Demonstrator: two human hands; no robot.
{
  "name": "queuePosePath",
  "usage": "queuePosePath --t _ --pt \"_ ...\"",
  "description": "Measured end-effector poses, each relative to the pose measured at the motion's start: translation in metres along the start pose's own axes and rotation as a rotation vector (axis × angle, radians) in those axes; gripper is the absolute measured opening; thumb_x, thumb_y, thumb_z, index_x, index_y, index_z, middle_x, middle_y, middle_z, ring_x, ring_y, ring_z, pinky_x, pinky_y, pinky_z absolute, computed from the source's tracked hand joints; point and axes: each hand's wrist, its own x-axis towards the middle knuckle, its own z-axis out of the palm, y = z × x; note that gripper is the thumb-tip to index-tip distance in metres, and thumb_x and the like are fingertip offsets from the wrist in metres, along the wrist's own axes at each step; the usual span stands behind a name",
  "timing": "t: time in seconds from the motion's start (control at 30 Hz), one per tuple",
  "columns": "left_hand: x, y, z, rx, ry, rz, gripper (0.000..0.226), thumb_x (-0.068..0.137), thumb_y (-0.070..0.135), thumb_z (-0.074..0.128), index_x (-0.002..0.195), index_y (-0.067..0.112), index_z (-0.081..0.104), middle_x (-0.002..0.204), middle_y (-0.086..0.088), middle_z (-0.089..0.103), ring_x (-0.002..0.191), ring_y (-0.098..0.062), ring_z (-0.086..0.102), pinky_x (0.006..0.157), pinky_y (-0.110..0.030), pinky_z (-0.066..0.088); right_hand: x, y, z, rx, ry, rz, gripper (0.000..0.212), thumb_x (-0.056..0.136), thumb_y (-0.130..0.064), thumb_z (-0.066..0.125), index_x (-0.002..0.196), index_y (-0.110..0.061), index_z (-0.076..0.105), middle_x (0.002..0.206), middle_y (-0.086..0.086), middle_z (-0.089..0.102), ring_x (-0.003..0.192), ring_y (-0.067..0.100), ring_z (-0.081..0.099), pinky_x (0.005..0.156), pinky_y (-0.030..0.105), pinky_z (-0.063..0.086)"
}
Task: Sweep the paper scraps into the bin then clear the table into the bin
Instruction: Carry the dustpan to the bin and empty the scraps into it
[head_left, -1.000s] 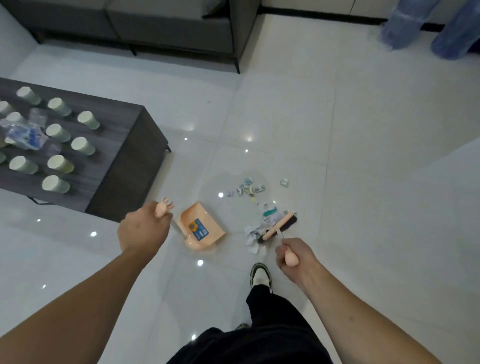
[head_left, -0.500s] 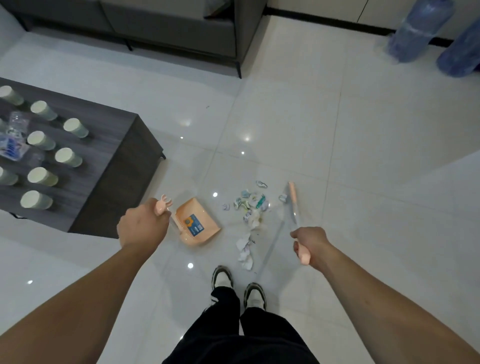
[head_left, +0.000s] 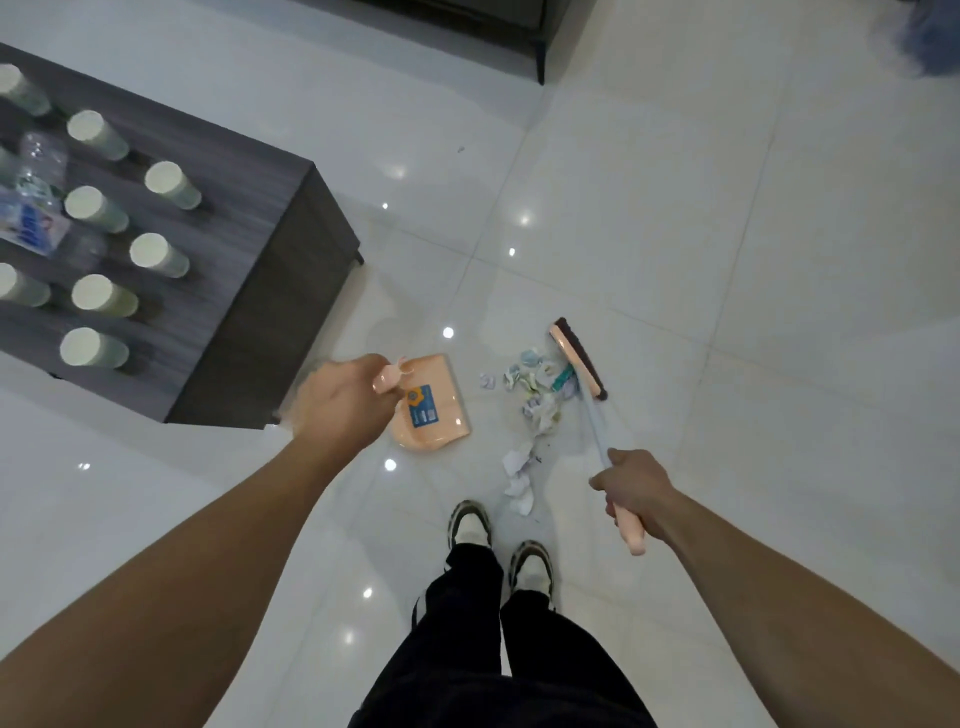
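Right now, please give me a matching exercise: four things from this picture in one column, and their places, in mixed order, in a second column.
Things:
1. dustpan
2. broom
3. paper scraps
4. paper cups

Places:
A. on the dark table
B. on the floor, between the dustpan and the broom head
C. handle gripped in the right hand
D. handle gripped in the left hand

Pairs: 1-D, 2-C, 3-B, 4-A
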Motion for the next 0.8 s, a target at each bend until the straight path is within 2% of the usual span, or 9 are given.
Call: queuePosePath --t 0.07,0.13,0.23,0.33,0.43,0.57,0.67,0.73,0.8 --pt "0.003 -0.004 0.003 0.011 -0.016 -0.010 0.021 0.079 0.046 0.059 0.084 0.025 0.062 0.070 -0.001 0.062 0.058 -0.023 0.046 0.053 -0.026 0.032 -0.007 -0.002 0.012 -0.111 -0.010 -0.016 0.051 0.085 -0.004 0.064 0.136 -0.004 0.055 0.088 0.014 0.064 0.048 0.023 0.059 0.048 0.028 0.050" --pt "0.006 -0.011 0.004 0.024 -0.016 -0.004 0.020 0.081 0.044 0.060 0.084 0.024 0.062 0.071 -0.002 0.063 0.058 -0.023 0.045 0.054 -0.026 0.031 -0.016 -0.004 0.022 -0.162 -0.042 -0.019 0.058 0.085 -0.004 0.063 0.142 -0.009 0.051 0.093 0.013 0.063 0.046 0.021 0.058 0.044 0.025 0.048" --pt "0.016 -0.021 -0.001 0.016 0.005 0.024 0.023 0.081 0.045 0.061 0.088 0.024 0.065 0.075 -0.004 0.066 0.066 -0.030 0.059 0.058 -0.027 0.038 -0.031 -0.005 0.042 -0.143 -0.122 -0.009 0.064 0.085 -0.005 0.063 0.147 -0.015 0.048 0.095 0.009 0.056 0.043 0.017 0.055 0.039 0.020 0.043" --pt "0.027 -0.029 -0.010 -0.016 0.006 0.021 0.027 0.078 0.050 0.060 0.088 0.025 0.065 0.076 -0.004 0.067 0.071 -0.031 0.063 0.061 -0.031 0.047 -0.049 -0.008 0.064 -0.009 -0.228 0.008 0.064 0.085 -0.004 0.065 0.146 -0.016 0.049 0.074 0.003 0.053 0.037 0.014 0.047 0.039 0.018 0.037" --pt "0.028 -0.037 -0.014 -0.062 -0.006 0.015 0.028 0.079 0.052 0.061 0.088 0.026 0.064 0.076 0.001 0.067 0.069 -0.026 0.063 0.067 -0.035 0.055 -0.064 -0.012 0.078 0.149 -0.297 0.048 0.063 0.086 -0.006 0.067 0.145 -0.019 0.050 0.058 0.006 0.051 0.041 0.015 0.042 0.042 0.020 0.031" --pt "0.014 -0.050 -0.011 -0.094 0.027 0.027 0.023 0.081 0.050 0.065 0.085 0.027 0.066 0.067 0.009 0.063 0.057 -0.012 0.058 0.057 -0.025 0.049 -0.083 -0.010 0.071 0.217 -0.350 0.071 0.057 0.087 -0.009 0.068 0.140 -0.020 0.052 0.066 0.009 0.050 0.045 0.016 0.037 0.043 0.023 0.027" --pt "0.000 -0.058 -0.010 -0.116 0.056 -0.012 0.024 0.079 0.052 0.069 0.087 0.029 0.067 0.070 0.006 0.066 0.062 -0.017 0.061 0.058 -0.027 0.049 -0.097 -0.004 0.057 0.159 -0.340 0.036 0.053 0.087 -0.010 0.068 0.137 -0.020 0.053 0.071 0.011 0.052 0.045 0.015 0.039 0.042 0.023 0.029" --pt "-0.011 -0.060 -0.011 -0.128 0.059 -0.046 0.027 0.079 0.054 0.068 0.090 0.030 0.067 0.074 0.004 0.068 0.067 -0.021 0.063 0.065 -0.032 0.054 -0.101 -0.001 0.047 0.130 -0.321 -0.005 0.045 0.087 -0.007 0.068 0.127 -0.023 0.057 0.066 0.010 0.054 0.042 0.015 0.042 0.041 0.020 0.031" --pt "-0.025 -0.061 -0.011 -0.139 0.059 -0.075 0.029 0.080 0.055 0.066 0.091 0.028 0.067 0.073 0.002 0.067 0.067 -0.021 0.064 0.069 -0.035 0.056 -0.103 0.000 0.035 0.116 -0.298 -0.055 0.029 0.085 -0.003 0.068 0.102 -0.026 0.064 0.058 0.006 0.053 0.039 0.015 0.042 0.038 0.019 0.033"
